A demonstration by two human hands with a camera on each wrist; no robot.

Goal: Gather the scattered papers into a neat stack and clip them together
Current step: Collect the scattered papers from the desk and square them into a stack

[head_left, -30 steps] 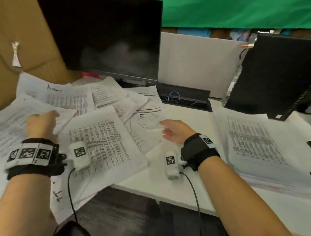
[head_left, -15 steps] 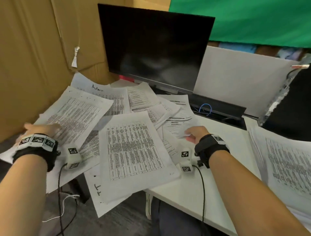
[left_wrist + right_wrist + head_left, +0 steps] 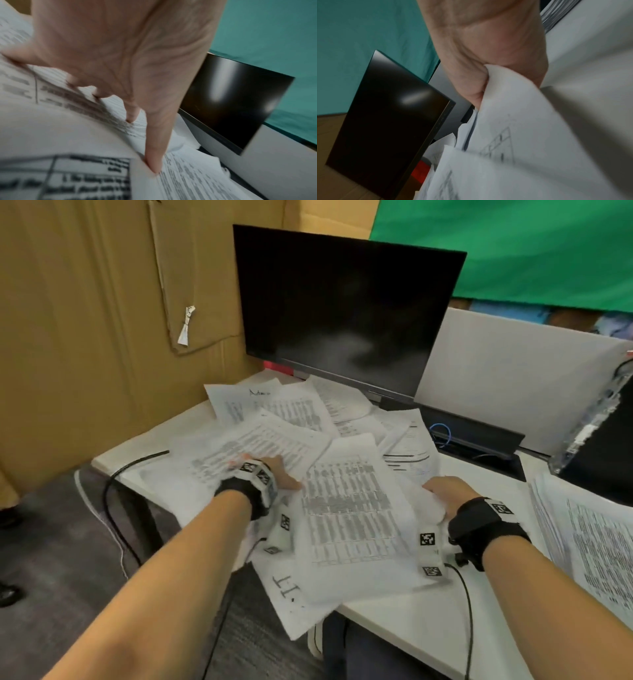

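Note:
Several printed papers (image 3: 349, 508) lie overlapped on the white desk (image 3: 394, 628) in front of the monitor; some hang over the front edge. My left hand (image 3: 281, 474) lies on the left sheets, and in the left wrist view its straight, spread fingers (image 3: 154, 166) press on the papers (image 3: 68, 135). My right hand (image 3: 445, 491) is at the pile's right side. The right wrist view shows that hand (image 3: 479, 47) curled round the edge of a sheet (image 3: 522, 135). No clip is in view.
A dark monitor (image 3: 342, 313) stands behind the pile and a cardboard wall (image 3: 85, 337) closes the left. A separate thick paper stack (image 3: 589, 542) lies at the right, below a black case (image 3: 599, 467). A black cable (image 3: 137, 463) crosses the desk's left corner.
My left hand has come in from the far left onto the pile, pushing sheets toward the middle. My right hand has curled round a sheet's edge. The papers have bunched closer.

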